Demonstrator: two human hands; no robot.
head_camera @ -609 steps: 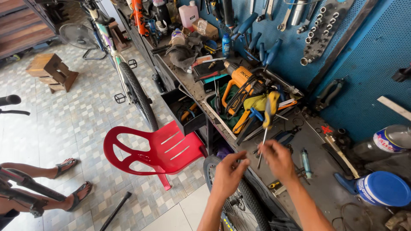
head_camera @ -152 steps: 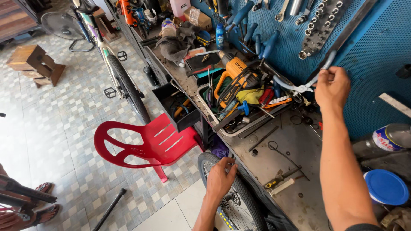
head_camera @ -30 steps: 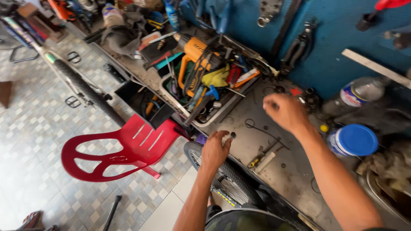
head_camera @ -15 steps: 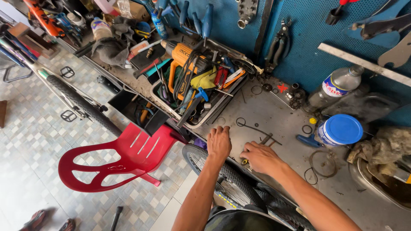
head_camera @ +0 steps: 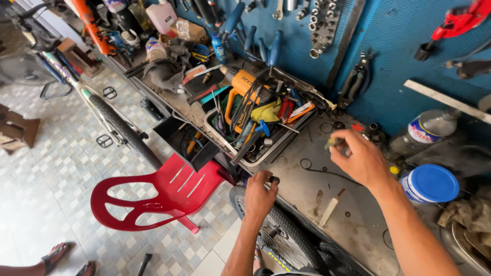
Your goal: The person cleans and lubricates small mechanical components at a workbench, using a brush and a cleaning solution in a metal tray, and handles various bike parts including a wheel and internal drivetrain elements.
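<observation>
My left hand [head_camera: 259, 194] rests on top of a black bicycle tyre [head_camera: 286, 240] at the front edge of the grimy metal workbench [head_camera: 312, 189], its fingers pinched on a small dark part by the rim. My right hand [head_camera: 359, 157] is raised above the bench further back, thumb and fingers closed on a small metal tool. A pale-handled tool [head_camera: 330, 208] lies on the bench between my two arms.
A tray of tools with an orange power tool [head_camera: 244, 94] sits left of my hands. A blue pegboard [head_camera: 388, 46] holds hanging tools. A blue-lidded tub [head_camera: 428, 183] and a plastic bottle [head_camera: 424, 129] stand at right. A red plastic chair [head_camera: 158, 199] lies below; a bicycle [head_camera: 110, 120] leans left. Someone's sandalled feet [head_camera: 61, 255] show bottom left.
My right hand has lifted from beside my left hand and moved back and right, now holding a small tool. My left hand stays on the tyre.
</observation>
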